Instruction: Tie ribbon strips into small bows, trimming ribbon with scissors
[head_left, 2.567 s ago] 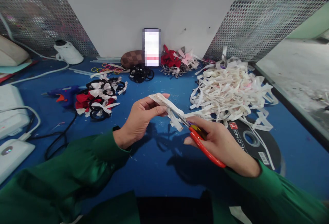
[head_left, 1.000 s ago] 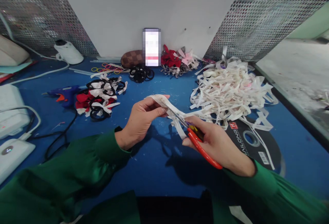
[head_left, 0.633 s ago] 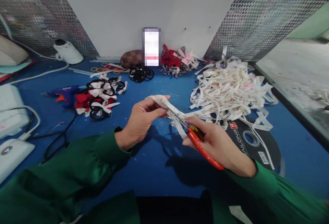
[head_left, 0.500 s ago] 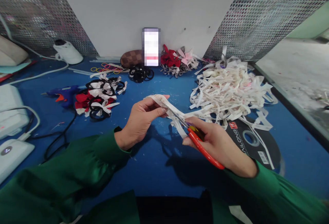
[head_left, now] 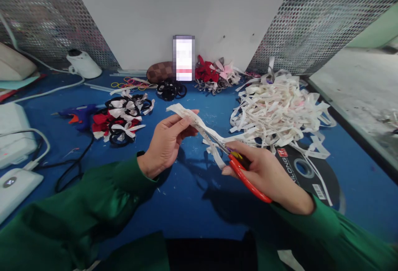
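Left hand: grip closed, white printed ribbon pinched between thumb and fingers, its loose end projecting past the thumb. Right hand: grip closed around red-handled scissors, blades lying against the ribbon; whether the blades are parted cannot be told. The ribbon is held between both hands — above the blue surface. A ribbon pile lies beyond the right hand, strands crossing a black spool. Glue gun and bowed hair ties lie together — beyond the left hand.
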A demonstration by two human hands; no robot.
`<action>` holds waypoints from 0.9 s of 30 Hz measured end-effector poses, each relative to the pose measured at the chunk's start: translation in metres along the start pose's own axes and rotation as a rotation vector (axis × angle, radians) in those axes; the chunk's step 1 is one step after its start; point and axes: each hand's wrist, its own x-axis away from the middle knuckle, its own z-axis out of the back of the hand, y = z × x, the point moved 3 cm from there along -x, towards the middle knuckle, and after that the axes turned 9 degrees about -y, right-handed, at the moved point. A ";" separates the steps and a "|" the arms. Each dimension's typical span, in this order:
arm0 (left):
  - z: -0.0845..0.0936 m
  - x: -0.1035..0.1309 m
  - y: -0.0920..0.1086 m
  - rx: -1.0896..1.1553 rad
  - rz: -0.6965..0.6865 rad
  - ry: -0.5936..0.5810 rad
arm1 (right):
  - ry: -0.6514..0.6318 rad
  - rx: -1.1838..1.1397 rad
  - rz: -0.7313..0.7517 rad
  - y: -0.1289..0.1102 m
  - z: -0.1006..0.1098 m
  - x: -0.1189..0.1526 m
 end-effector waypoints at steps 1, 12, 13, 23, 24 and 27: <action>-0.001 0.000 0.001 -0.008 -0.008 0.011 | 0.002 0.005 -0.006 0.000 0.000 0.000; -0.002 0.001 0.001 -0.123 -0.054 -0.025 | -0.029 -0.009 -0.060 0.002 -0.001 0.000; -0.002 0.001 0.001 -0.136 -0.055 -0.034 | -0.039 -0.019 -0.067 0.002 -0.002 -0.001; -0.002 0.002 0.001 -0.175 -0.056 -0.091 | -0.031 -0.040 -0.033 0.002 0.000 0.000; -0.002 0.002 0.001 -0.173 -0.058 -0.095 | -0.032 -0.042 -0.029 0.002 0.000 0.001; -0.001 0.002 0.002 -0.178 -0.060 -0.095 | -0.031 -0.049 -0.026 0.003 0.001 0.001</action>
